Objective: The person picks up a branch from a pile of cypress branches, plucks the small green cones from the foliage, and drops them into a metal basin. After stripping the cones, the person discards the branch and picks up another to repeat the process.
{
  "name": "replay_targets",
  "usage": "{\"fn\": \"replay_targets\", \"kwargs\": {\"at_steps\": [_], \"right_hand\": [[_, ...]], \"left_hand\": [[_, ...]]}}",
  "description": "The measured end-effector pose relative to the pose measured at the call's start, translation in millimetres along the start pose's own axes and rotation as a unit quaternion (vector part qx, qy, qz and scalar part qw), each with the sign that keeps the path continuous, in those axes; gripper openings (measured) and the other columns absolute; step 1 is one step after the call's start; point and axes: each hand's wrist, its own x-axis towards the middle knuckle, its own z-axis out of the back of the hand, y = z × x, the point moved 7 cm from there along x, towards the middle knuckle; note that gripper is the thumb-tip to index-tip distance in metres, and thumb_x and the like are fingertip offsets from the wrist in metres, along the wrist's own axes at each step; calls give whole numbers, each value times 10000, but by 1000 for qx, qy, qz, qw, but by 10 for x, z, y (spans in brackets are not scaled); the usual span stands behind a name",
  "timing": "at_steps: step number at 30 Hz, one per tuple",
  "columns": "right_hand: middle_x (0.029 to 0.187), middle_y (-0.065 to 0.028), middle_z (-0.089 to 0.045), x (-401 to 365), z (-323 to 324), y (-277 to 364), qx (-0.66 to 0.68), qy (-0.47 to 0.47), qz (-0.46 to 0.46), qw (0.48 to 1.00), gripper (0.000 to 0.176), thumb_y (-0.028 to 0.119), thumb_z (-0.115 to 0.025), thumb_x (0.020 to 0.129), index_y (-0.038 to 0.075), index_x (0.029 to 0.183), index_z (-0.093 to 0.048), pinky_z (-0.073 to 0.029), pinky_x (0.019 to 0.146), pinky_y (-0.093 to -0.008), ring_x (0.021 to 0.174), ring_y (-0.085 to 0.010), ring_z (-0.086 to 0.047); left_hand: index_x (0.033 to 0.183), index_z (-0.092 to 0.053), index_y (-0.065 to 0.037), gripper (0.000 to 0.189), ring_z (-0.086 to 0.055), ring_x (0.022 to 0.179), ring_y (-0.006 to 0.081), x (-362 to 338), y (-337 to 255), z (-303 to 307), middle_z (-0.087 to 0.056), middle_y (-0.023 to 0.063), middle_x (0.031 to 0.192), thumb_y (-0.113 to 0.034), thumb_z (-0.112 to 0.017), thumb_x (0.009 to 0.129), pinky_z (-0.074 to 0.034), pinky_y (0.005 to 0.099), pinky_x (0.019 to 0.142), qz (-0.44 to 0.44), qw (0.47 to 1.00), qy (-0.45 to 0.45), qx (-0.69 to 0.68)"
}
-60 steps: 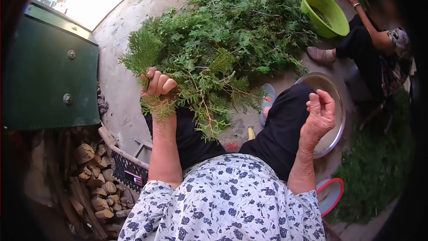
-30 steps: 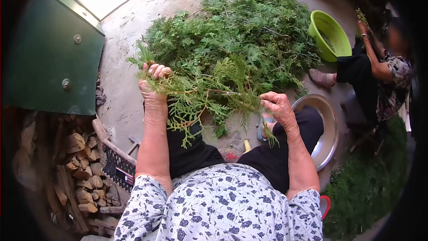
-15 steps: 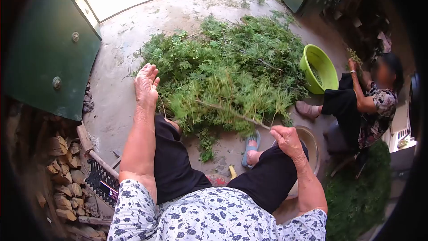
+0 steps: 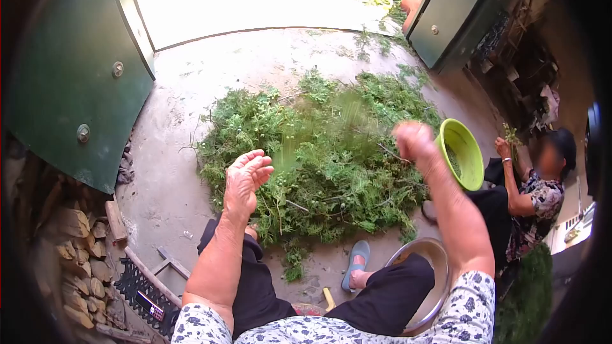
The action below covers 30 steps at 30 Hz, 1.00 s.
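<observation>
A wide heap of green leafy branches [image 4: 331,185] covers the concrete floor in front of my knees. My left hand [image 4: 245,178] is raised at the heap's left side, fingers apart and palm turned inward, holding nothing. My right hand [image 4: 415,140] is closed and blurred above the heap's right edge. From it a leafy branch [image 4: 338,121] reaches leftward over the heap, badly smeared by motion; its stem cannot be made out clearly. Below my right forearm, a metal basin [image 4: 440,248] stands beside my right knee.
A co-worker [image 4: 532,185] sits at the right, holding a small sprig, beside a lime-green basin [image 4: 477,156]. Stacked firewood [image 4: 80,261] and a phone [image 4: 150,304] on a black woven seat lie at the left. Green doors [image 4: 76,89] flank the bright doorway.
My right hand has moved up and forward, swinging the branch farther over the heap. My left hand appears lower and more to the right. The whole view has tilted upward.
</observation>
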Motion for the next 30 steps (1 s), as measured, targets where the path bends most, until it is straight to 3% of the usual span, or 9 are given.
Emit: {"fn": "replay_targets", "kwargs": {"at_steps": [1, 2, 3, 4, 5, 9, 20, 23, 30], "right_hand": [[1047, -176, -595, 275, 256, 435, 170, -33, 111, 979, 554, 235, -668, 781, 13, 1246, -462, -451, 851, -441, 921, -232, -573], [1151, -172, -525, 307, 473, 834, 149, -151, 178, 961, 654, 300, -658, 811, 7, 1317, -364, -409, 896, -470, 1007, -257, -518], [1162, -157, -531, 457, 639, 1066, 100, -201, 229, 947, 650, 286, -638, 837, -6, 1334, -336, -402, 909, -444, 1015, -247, -514], [1095, -120, -580, 357, 581, 1266, 142, -251, 279, 916, 505, 194, -634, 840, -6, 1261, -440, -471, 813, -352, 920, -182, -545], [1095, -120, -580, 327, 336, 1271, 143, -245, 279, 917, 505, 194, -634, 840, -6, 1261, -440, -471, 813, -352, 920, -182, -545], [821, -71, -646, -44, -635, 821, 74, -141, 234, 959, 152, 51, -602, 813, 20, 959, -630, -495, 641, -232, 727, -118, -586], [746, -23, -628, -551, -1517, -1830, 159, -13, -53, 986, 130, 93, -590, 797, 28, 898, -640, -460, 522, -225, 602, -93, -591], [702, -14, -609, -741, -1629, -2531, 142, 1, -140, 980, 114, 110, -596, 798, 39, 878, -636, -456, 468, -222, 553, -97, -577], [767, -53, -628, -668, -1672, -2925, 127, -1, -190, 974, 151, 153, -564, 853, 42, 934, -626, -500, 512, -247, 609, -122, -599]], "left_hand": [[1066, -539, -51, 237, -627, 726, 129, -1, -1, -35, -645, 52, 894, -140, -599, 855, -494, 250, 641, -6, 1000, -1, 1], [1078, -531, -49, 257, -627, 731, 129, 1, 2, -63, -642, 51, 905, -137, -608, 849, -492, 246, 648, -7, 1000, -5, 4], [1085, -528, -44, 261, -626, 737, 131, -14, -23, -103, -639, 53, 911, -130, -604, 851, -493, 247, 661, -11, 1000, -9, 9], [1091, -524, -42, 267, -627, 733, 132, 10, -26, -128, -639, 56, 912, -124, -604, 850, -497, 248, 661, -14, 1000, -3, 5], [1096, -520, -39, 274, -628, 729, 134, 27, -22, -139, -638, 60, 913, -117, -605, 848, -500, 249, 660, -15, 1000, 4, 2], [1099, -513, -32, 282, -635, 708, 133, 13, -51, -159, -643, 66, 893, -105, -607, 843, -512, 248, 637, -13, 1000, 2, -10], [1041, -540, -82, 202, -601, 693, 126, 74, 31, 59, -624, 43, 860, -171, -577, 863, -498, 258, 608, -21, 993, -49, -106], [970, -551, -62, 141, -602, 634, 119, 158, 116, 109, -625, 41, 792, -146, -580, 860, -501, 249, 561, 42, 972, -112, -201], [878, -553, -58, 90, -588, 644, 117, 424, 20, -49, -610, 19, 752, -139, -585, 858, -493, 271, 568, 27, 951, -117, -286]]}}
